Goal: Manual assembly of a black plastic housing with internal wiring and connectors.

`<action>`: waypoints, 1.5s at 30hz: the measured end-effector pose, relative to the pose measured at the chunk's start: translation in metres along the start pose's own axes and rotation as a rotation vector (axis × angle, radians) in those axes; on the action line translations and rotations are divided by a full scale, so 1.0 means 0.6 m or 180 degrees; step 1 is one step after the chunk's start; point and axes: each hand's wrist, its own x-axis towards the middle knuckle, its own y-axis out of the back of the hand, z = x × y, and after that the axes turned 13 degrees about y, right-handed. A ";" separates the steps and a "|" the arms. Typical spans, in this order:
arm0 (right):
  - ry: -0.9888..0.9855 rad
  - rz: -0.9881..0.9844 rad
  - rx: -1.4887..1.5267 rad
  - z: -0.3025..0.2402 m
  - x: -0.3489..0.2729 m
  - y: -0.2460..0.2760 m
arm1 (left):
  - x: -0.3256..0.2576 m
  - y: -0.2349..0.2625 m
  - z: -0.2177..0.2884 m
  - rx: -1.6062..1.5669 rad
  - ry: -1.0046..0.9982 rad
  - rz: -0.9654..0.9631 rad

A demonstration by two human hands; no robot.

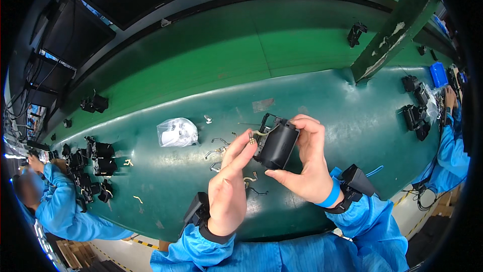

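Observation:
My right hand (311, 164) grips a black plastic housing (283, 145) with a rounded body, thumb at its lower end and fingers round its far side. The housing is tilted, and an open frame part shows on its left. My left hand (231, 179) pinches the end of a small flex cable (252, 139) with gold contacts between finger and thumb. That cable runs toward the housing's left side; whether it is attached there I cannot tell. Several loose flex cables (216, 152) lie on the table beside and below my hands.
A clear plastic bag with white contents (178, 133) lies on the green table (161, 186). Black units (103, 159) cluster at the left near a co-worker (65, 206). More black units (415, 116) and a blue bin (438, 74) are at right, near another person's sleeve (450, 151). A green post (397, 25) rises far right.

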 end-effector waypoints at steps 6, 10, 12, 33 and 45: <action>0.0010 -0.0060 -0.0388 -0.003 0.001 0.000 | 0.001 0.002 -0.001 0.0040 0.0200 -0.0153; 0.0076 -0.0064 -0.0468 -0.002 0.000 -0.001 | 0.001 0.001 0.001 0.0094 0.0184 -0.0169; 0.0210 -0.0052 -0.0671 -0.002 0.000 -0.002 | 0.000 0.000 -0.001 0.0155 0.0151 -0.0147; 0.0221 0.0066 -0.0750 -0.007 0.003 -0.003 | -0.008 0.002 0.012 0.1080 0.0239 -0.0489; 0.0316 -0.0105 -0.0519 -0.005 0.007 -0.003 | -0.012 0.002 0.014 0.1610 0.0069 -0.0386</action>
